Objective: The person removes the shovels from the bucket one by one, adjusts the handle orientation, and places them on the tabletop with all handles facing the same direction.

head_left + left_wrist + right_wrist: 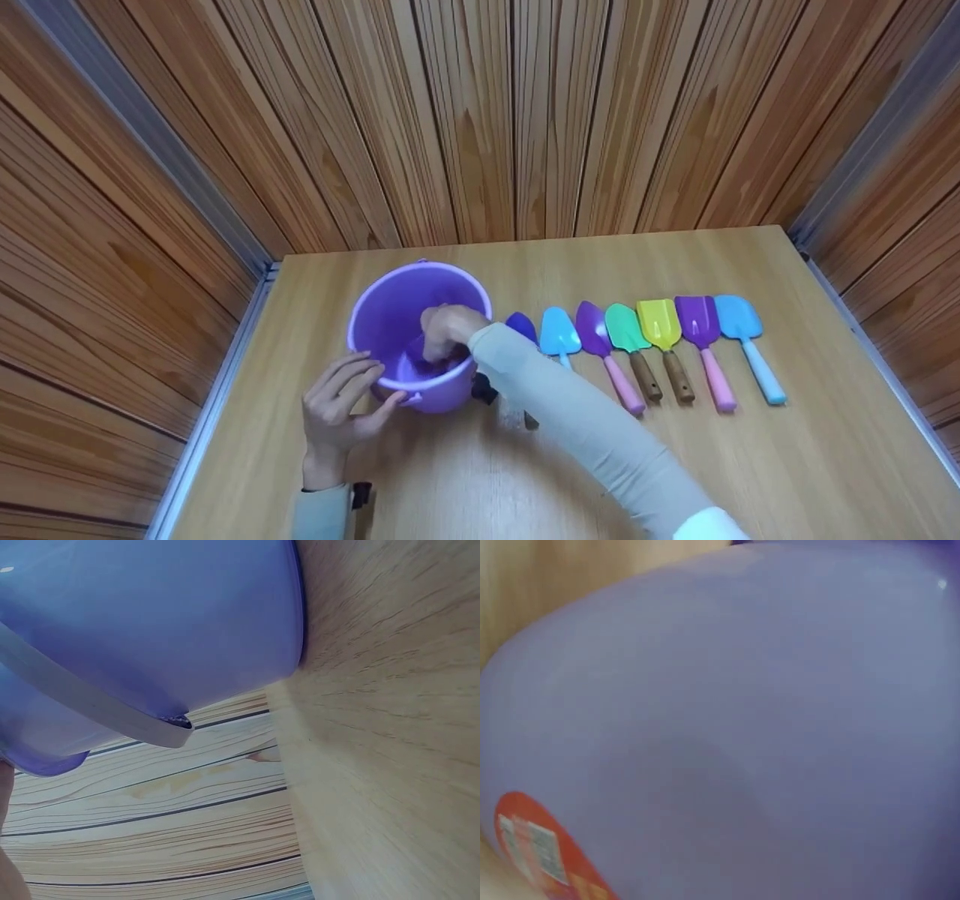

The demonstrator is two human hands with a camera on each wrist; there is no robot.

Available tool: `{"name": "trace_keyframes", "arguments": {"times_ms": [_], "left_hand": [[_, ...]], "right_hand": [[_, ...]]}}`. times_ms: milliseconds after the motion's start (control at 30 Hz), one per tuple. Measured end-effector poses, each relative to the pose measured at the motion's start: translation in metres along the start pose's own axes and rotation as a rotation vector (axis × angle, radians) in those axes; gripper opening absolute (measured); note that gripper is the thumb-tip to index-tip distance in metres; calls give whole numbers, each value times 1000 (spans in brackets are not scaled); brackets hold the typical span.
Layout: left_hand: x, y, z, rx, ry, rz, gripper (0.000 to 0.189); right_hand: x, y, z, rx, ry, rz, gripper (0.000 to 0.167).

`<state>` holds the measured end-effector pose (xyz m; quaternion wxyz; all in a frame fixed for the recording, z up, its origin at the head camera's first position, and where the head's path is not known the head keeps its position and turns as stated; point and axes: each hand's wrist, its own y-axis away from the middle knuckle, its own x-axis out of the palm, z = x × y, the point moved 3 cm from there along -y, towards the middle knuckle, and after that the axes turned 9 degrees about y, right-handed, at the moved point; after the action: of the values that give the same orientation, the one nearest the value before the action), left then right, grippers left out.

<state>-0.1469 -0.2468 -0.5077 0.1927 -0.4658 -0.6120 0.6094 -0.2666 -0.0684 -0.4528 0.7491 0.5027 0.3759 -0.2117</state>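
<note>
A purple bucket [444,396] stands upright on the left half of the table. My right hand [448,328] reaches down inside it, fingers bent downward; their tips, and anything between them, are hidden. Against the near-left rim, my left hand [339,409] touches with spread fingers, the thumb by the front lug. In the left wrist view the bucket's pale handle [97,701] hangs along its side. An orange-red label [547,851] shows on the bucket in the right wrist view. Nearest the right forearm are a dark blue shovel [521,325] and a light blue shovel [559,330].
Farther right lie a purple spade [592,328], a green shovel [626,326], a yellow shovel [660,322], a purple square shovel [697,321] and a blue shovel [739,316], side by side. Wood-panelled walls [480,127] border the table [825,450].
</note>
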Motion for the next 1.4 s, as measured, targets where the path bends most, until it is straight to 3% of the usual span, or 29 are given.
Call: {"name": "trace_keyframes", "arguments": {"times_ms": [233, 567, 800, 933, 1067, 1400], "left_hand": [[4, 0, -1, -14, 2, 16, 50], [-3, 0, 2, -3, 16, 0, 50], [-5, -1, 3, -35, 0, 22, 53], [-4, -2, 2, -39, 0, 29, 52], [-2, -1, 1, -23, 8, 20, 52], [0, 2, 1, 24, 10, -27, 51]], "right_hand": [[-15, 15, -6, -21, -18, -14, 9], [-42, 48, -1, -81, 70, -126, 15], [-51, 69, -10, -64, -35, -124, 20], [-52, 82, -24, -87, -101, -164, 17], [-51, 95, -44, -102, -135, -207, 27], [-37, 123, -102, -31, -288, -236, 40]]}}
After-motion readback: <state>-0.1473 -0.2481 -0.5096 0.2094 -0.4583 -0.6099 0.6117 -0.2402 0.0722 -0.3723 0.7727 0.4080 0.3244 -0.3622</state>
